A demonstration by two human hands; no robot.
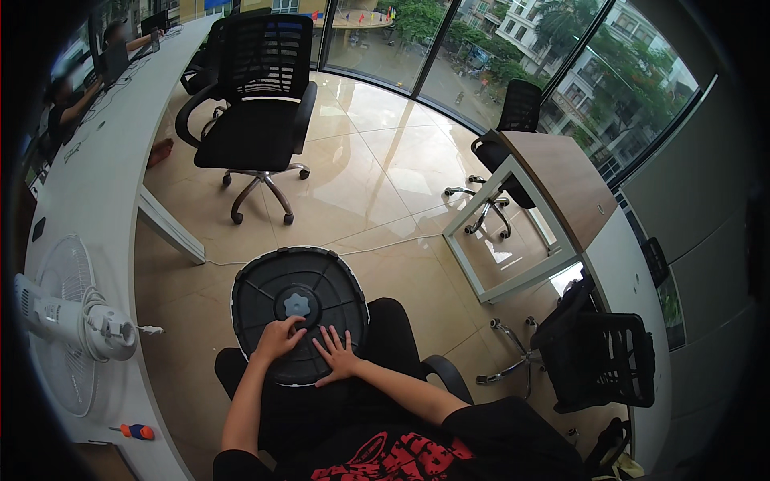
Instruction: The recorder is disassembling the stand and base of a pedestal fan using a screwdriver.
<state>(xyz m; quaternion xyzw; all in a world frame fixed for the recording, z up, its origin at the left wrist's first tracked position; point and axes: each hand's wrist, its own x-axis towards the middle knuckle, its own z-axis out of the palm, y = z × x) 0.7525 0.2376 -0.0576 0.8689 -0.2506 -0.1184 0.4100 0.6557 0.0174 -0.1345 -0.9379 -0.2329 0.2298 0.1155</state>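
Across my lap rests a round black ribbed disc [261,301] with a pale rim, which looks like the underside of a fan base. At its centre is a grey-blue star-shaped knob [297,304]. My left hand [277,338] lies just below the knob, its fingers curled together with the tips at the knob's lower edge. Whatever they pinch, if anything, is hidden. My right hand [340,359] presses flat on the disc's lower right, its fingers spread and holding nothing.
On the left desk [88,188] lie a white fan [84,321] with a bundled cord and an orange-and-blue screwdriver [138,432]. Black office chairs [253,132] stand ahead and at right, beside a brown-topped table [553,172]. A white cable [393,242] crosses the floor. People sit far left.
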